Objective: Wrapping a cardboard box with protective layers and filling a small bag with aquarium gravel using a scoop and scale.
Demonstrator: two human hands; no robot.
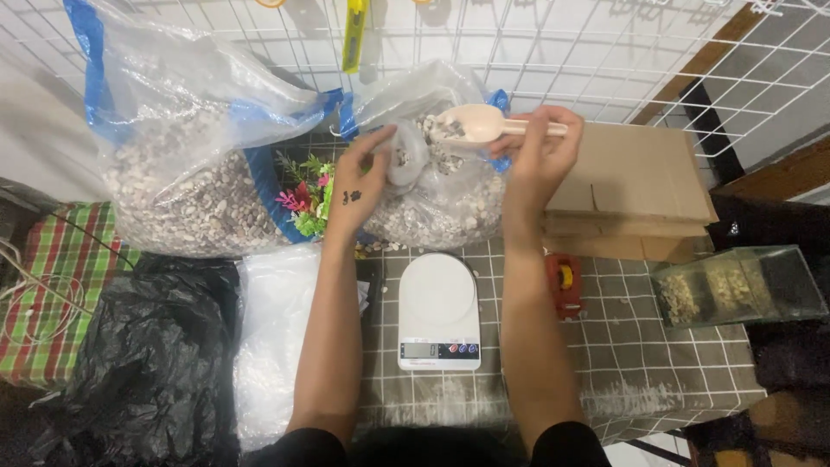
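My left hand (pixel 361 177) holds a small clear plastic bag (pixel 405 157) with some pebbles in it, over a larger clear bag of pale gravel (pixel 450 212). My right hand (pixel 543 149) grips the handle of a beige plastic scoop (pixel 474 124), which carries a few stones and points left toward the small bag's mouth. Below both hands a white digital kitchen scale (pixel 437 310) sits on the grey grid-patterned tablecloth (pixel 640 346), its platform bare.
A big gravel bag with blue trim (pixel 186 147) stands at the back left, artificial plants (pixel 307 195) beside it. A black bag (pixel 147 363) and a white bag (pixel 272 337) lie at left. Cardboard (pixel 640 186), a red tool (pixel 564 281) and a small glass tank (pixel 739 285) sit at right.
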